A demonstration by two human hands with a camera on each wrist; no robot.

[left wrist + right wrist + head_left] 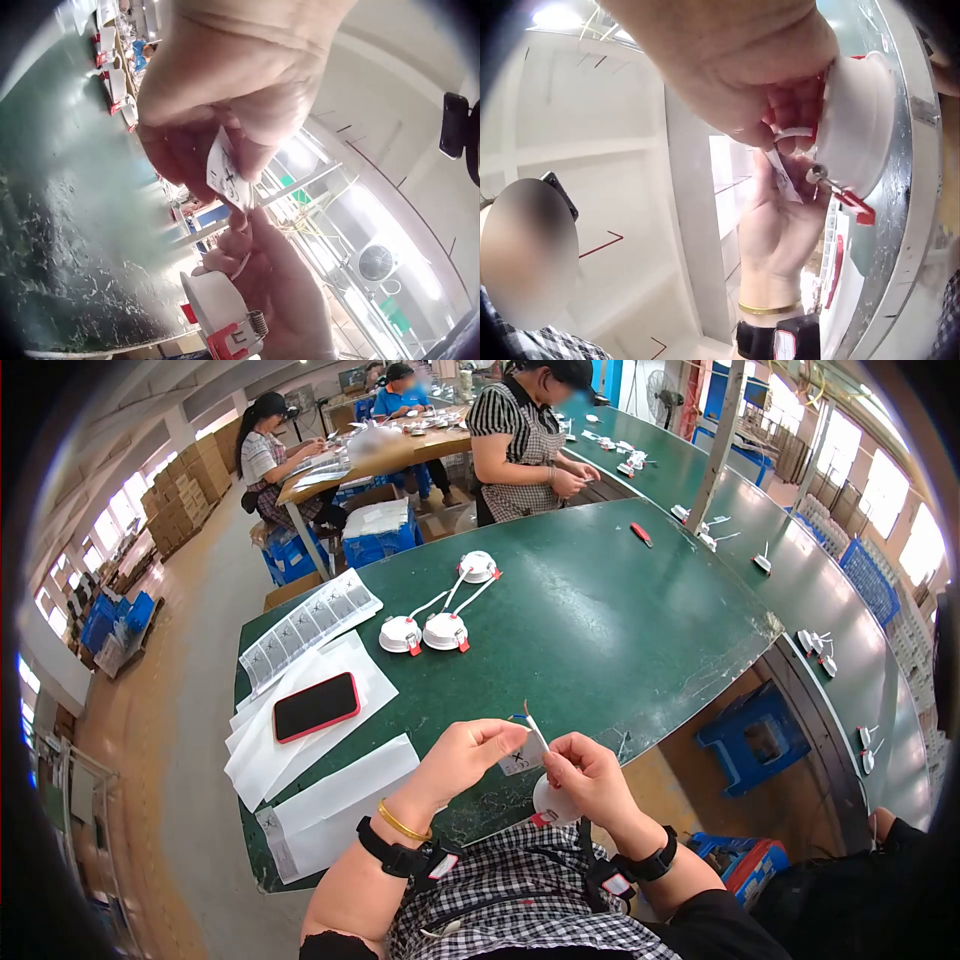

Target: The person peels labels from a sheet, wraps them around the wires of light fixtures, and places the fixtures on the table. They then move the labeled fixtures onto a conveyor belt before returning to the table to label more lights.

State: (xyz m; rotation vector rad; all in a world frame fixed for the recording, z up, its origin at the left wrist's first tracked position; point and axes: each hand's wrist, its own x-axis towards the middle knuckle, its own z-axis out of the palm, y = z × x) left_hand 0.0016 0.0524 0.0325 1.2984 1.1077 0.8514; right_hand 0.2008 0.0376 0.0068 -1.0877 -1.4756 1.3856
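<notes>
Both hands (565,765) pinch a thin white cable (537,735) with a glossy printed label (520,760), above the smooth green worktop (600,630); a round white lamp (556,800) hangs below.

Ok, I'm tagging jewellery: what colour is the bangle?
The bangle is gold, clearest in the head view.

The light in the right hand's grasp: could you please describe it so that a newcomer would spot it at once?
Find the green table, then its near edge by the checked apron. At the right hand is a round white light with a red tab. Unlike the three lights farther back, its cable is pinched in that hand.
</notes>
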